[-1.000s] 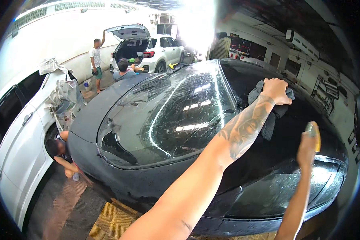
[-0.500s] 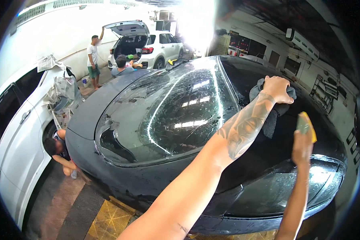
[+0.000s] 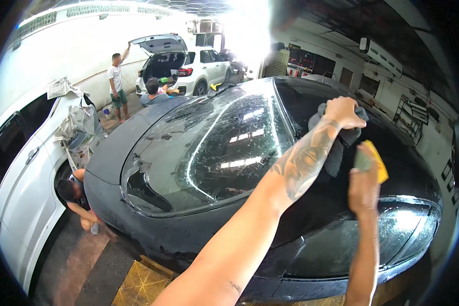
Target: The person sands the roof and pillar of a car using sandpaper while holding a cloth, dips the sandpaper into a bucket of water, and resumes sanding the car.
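Observation:
Coming from lower centre, my tattooed left forearm reaches across a wet black car. My left hand (image 3: 344,113) is closed on a bunched dark grey cloth (image 3: 333,160), which rests on the roof (image 3: 321,194) and hangs partly below the hand. Nearer and to the right, my right hand (image 3: 363,186) grips a flat yellow-and-green pad (image 3: 376,162) over the roof; motion smears it, so its exact kind is unclear. Left of both hands lies the car's large sloped glass (image 3: 224,148), covered with water spots. The side window (image 3: 341,245) sits below the right hand.
On the left stands a white car (image 3: 25,188) with paper sheets (image 3: 79,122) on it. A person crouches (image 3: 76,196) between the two cars. Behind, a white SUV (image 3: 204,64) has its tailgate raised, with two people (image 3: 118,84) near it. Yellow floor grating (image 3: 143,283) shows below.
My right hand has moved left with the pad, closer to my left hand. The left hand stays on the cloth. The whole view has shifted slightly.

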Action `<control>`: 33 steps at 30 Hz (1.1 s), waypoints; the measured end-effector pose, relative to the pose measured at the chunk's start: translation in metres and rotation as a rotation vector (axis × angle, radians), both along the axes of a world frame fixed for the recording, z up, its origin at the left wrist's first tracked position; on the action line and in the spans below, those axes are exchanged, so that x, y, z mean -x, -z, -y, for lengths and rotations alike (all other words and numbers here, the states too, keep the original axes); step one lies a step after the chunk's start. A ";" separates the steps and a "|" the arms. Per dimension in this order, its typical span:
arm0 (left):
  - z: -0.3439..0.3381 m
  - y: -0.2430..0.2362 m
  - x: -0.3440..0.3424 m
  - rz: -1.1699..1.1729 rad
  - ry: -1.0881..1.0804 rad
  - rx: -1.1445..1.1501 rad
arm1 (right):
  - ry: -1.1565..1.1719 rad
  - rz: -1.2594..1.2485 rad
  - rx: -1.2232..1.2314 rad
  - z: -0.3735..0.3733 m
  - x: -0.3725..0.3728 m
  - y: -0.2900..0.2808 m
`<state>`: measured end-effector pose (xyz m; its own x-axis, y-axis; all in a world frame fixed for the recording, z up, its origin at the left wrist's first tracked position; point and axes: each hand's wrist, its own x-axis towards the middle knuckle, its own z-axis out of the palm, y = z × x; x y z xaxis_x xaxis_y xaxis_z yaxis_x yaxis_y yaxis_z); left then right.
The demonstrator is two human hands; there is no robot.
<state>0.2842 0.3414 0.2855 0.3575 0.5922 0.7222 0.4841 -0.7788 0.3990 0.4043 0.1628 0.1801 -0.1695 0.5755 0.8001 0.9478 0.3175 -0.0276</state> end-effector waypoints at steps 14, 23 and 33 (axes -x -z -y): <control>0.065 0.047 -0.032 -0.249 0.292 -0.625 | 0.286 0.023 -0.209 -0.035 -0.122 0.033; 0.059 0.031 -0.071 -0.076 0.193 -0.525 | 0.413 0.079 -0.084 -0.030 -0.134 0.044; 0.016 0.016 -0.016 -0.072 -0.234 -0.206 | 0.195 -0.040 -0.040 -0.009 -0.011 0.027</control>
